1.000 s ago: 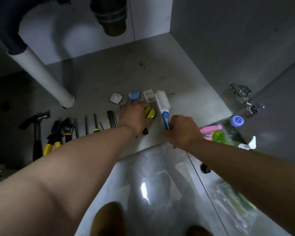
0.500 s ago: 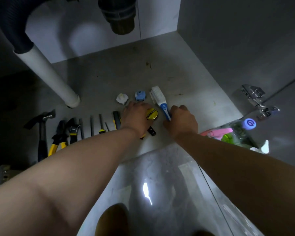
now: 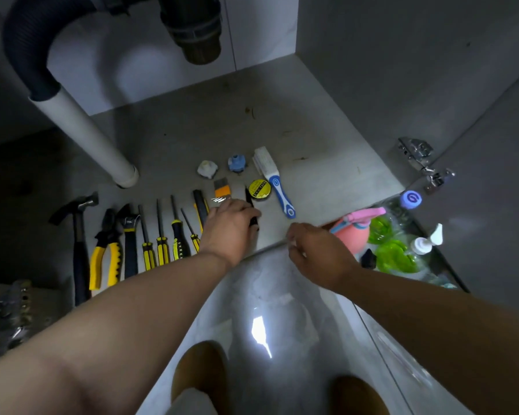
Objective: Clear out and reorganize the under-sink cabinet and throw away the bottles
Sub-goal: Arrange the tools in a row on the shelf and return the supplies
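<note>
Left hand [image 3: 231, 226] fingers grasping slim black tool [image 3: 250, 205], long axis front-to-back; right hand [image 3: 318, 253] fingers loosely curled, empty.

— What lies on the cabinet floor [image 3: 327, 163]?

— A row of tools: a hammer [image 3: 78, 235], pliers [image 3: 107, 253], screwdrivers [image 3: 162, 235]. Behind them are a yellow tape roll [image 3: 258, 188] and a blue-and-white brush [image 3: 274, 181].

— And the hands?

— The left hand [image 3: 229, 227] rests over a thin black tool [image 3: 252, 211] just beside the tape. The right hand [image 3: 318, 253] hangs loosely curled near the cabinet edge, holding nothing. To its right stand several bottles [image 3: 393, 250].
</note>
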A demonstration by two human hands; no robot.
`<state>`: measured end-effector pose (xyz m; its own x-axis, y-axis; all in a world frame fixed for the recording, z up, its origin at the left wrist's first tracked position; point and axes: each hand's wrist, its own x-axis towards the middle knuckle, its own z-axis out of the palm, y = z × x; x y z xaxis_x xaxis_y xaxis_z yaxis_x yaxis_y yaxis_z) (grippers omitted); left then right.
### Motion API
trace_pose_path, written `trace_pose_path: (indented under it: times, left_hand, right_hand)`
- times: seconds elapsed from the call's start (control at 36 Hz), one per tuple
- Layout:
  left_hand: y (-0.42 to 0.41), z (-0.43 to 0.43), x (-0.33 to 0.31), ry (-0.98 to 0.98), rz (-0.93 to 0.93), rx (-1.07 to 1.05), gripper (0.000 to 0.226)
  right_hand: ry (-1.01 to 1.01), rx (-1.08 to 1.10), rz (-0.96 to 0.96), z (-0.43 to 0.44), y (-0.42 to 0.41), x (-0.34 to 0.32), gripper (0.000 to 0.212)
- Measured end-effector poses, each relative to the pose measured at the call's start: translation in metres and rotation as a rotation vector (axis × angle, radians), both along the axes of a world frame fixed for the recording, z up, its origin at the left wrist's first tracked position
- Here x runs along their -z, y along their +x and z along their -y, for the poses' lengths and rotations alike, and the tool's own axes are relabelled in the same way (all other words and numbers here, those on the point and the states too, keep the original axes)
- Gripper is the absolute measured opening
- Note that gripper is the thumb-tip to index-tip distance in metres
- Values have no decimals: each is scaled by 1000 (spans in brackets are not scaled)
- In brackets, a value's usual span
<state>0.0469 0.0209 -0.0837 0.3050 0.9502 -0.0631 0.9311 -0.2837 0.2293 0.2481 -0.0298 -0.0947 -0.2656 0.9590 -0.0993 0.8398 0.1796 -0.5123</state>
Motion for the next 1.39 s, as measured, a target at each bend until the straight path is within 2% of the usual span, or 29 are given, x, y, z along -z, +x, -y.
trace_pose_path:
  times: [0.14, 0.25, 0.33, 0.42, 0.5, 0.58, 0.67, 0.75, 0.81, 0.89, 0.94, 1.03, 1.22, 1.31, 1.39]
  left_hand:
    - [12, 17, -6, 67, -28, 13, 27]
    - [37, 40, -7, 144, 28, 187, 18]
    - [63, 61, -2, 6, 51, 349, 20]
    - [90, 82, 14, -216, 35, 454, 27]
    - [117, 100, 35, -439, 50, 494, 38]
    - [147, 111, 58, -537, 39, 489, 59]
    - [175, 113, 76, -556, -44, 452, 75]
    - [195, 108, 89, -574, -173, 456, 82]
    - [202, 105, 94, -584, -237, 458, 84]
    - [202, 107, 95, -510, -274, 431, 76]
    - [196, 110, 95, -409, -232, 399, 60]
    - [181, 114, 95, -382, -105, 363, 35]
    - [143, 123, 85, -491, 200, 187, 3]
    - [139, 125, 81, -530, 301, 7, 10]
    - [142, 128, 77, -561, 399, -144, 12]
  right_hand:
    - [-173, 77, -20, 39, 22, 9, 6]
    - [-284, 124, 71, 73, 52, 21, 9]
    - [-305, 256, 126, 94, 75, 32, 16]
    - [-286, 385, 134, 106, 93, 38, 23]
    - [-170, 516, 70, 114, 103, 33, 12]
    - [-21, 593, 36, 127, 112, 25, 3]
    - [19, 645, 16, 149, 123, 24, 14]
    - [-34, 786, 41, 170, 135, 30, 41]
    - [-63, 877, 87, 175, 142, 33, 51]
    - [-98, 945, 124, 173, 151, 37, 53]
    - [-98, 966, 134, 169, 152, 39, 52]
    - [-84, 1004, 114, 162, 145, 40, 52]
    - [-170, 1432, -116, 158, 140, 37, 44]
    - [-307, 1638, -165, 157, 155, 37, 90]
    - [-543, 1683, -189, 159, 161, 41, 113]
